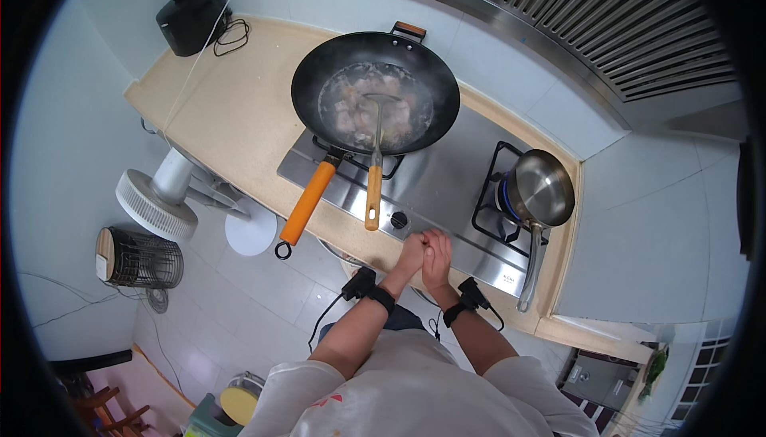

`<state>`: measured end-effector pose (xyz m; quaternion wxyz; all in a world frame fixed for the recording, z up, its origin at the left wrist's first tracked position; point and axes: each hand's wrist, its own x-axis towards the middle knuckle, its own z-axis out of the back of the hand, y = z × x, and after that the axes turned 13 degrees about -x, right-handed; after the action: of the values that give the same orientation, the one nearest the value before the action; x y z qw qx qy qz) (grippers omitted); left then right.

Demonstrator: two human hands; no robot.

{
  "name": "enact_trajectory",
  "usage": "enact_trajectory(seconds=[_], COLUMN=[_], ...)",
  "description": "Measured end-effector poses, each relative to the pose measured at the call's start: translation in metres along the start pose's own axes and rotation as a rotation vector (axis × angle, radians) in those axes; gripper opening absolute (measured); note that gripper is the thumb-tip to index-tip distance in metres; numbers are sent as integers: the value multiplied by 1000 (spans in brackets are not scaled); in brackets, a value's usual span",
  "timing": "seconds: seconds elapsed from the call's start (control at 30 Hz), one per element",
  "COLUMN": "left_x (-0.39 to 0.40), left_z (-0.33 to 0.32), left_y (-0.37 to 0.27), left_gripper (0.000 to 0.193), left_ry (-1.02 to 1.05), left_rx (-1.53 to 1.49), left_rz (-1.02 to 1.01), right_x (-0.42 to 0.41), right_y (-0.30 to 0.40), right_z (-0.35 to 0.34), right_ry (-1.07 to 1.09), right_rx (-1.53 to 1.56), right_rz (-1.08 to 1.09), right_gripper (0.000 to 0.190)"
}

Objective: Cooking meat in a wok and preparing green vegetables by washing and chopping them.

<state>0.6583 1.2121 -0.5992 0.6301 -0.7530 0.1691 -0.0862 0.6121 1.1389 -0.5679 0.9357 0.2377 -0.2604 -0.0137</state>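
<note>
My left hand (412, 254) and my right hand (437, 257) are clasped together over the stove's front edge, with no object visible between them. Beyond them, a black wok (305, 90) sits on the left burner. Steaming, cloudy liquid with pale meat pieces (353, 114) fills its base. A metal spatula with a wooden handle (373, 197) rests in the wok, its blade partly sunk in the liquid. The wok's orange handle (308, 203) juts past the counter edge. On the right burner stands a steel saucepan (541, 185) with nothing visible inside; blue shows at its left side.
A control knob (398, 219) is just beyond my hands on the steel gas stove (443, 143). The saucepan's handle (529, 269) points toward me. A range hood (538, 12) overhangs the back. A black appliance (191, 18) and a white fan (158, 197) are at left.
</note>
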Motion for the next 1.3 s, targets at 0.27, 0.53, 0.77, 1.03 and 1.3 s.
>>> enact_trajectory(seconds=[0.27, 0.53, 0.77, 1.03, 1.3], left_x=[1, -1, -2, 0, -1], left_z=[5, 2, 3, 4, 3], left_y=[7, -3, -4, 5, 1], left_gripper=[22, 22, 22, 23, 23], left_ry=[2, 28, 19, 18, 36], left_rx=[55, 42, 52, 48, 62], left_rz=[48, 36, 38, 42, 43], right_x=[0, -2, -3, -2, -3], right_y=[3, -1, -1, 1, -1], right_z=[0, 1, 1, 2, 2], right_ry=[37, 32, 36, 48, 44], right_rx=[32, 18, 4, 2, -12], right_rz=[-17, -19, -12, -13, -8], right_gripper=[36, 36, 36, 36, 37])
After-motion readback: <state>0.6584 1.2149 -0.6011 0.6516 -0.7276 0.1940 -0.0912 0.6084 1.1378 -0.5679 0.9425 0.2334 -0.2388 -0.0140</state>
